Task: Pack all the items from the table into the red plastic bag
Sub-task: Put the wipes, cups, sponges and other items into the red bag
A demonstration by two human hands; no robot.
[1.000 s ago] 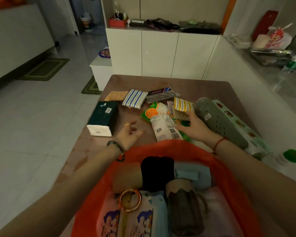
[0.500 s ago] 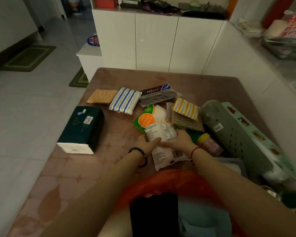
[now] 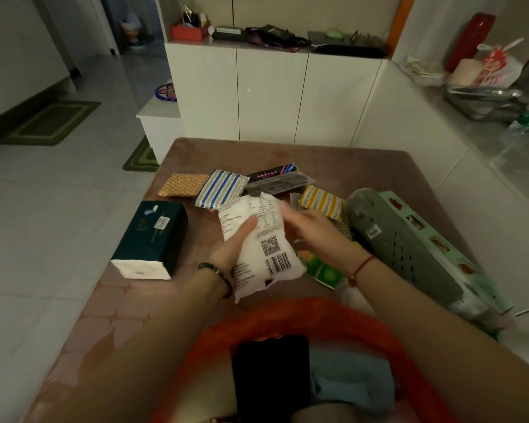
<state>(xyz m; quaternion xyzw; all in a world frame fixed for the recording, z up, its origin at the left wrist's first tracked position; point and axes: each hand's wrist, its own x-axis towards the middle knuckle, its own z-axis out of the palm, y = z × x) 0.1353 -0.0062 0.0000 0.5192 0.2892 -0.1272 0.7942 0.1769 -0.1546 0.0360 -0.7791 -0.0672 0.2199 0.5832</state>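
Brown tiled table [image 3: 129, 303] has many packs on it. Left hand [image 3: 231, 250] grips a white plastic packet with a barcode [image 3: 264, 248] from below, lifted above the table. Right hand [image 3: 310, 228] touches its far side with loose fingers. Red plastic bag [image 3: 342, 315] sits open just below, near the person.

A white, barcoded packet [image 3: 258, 242], perhaps of granules, is held tilted above the table, beyond the open red plastic bag [image 3: 364, 325].

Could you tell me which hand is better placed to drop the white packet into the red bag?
Left. The left hand grips the white barcoded plastic packet from below, just beyond the red plastic bag; the right hand only touches its top edge.
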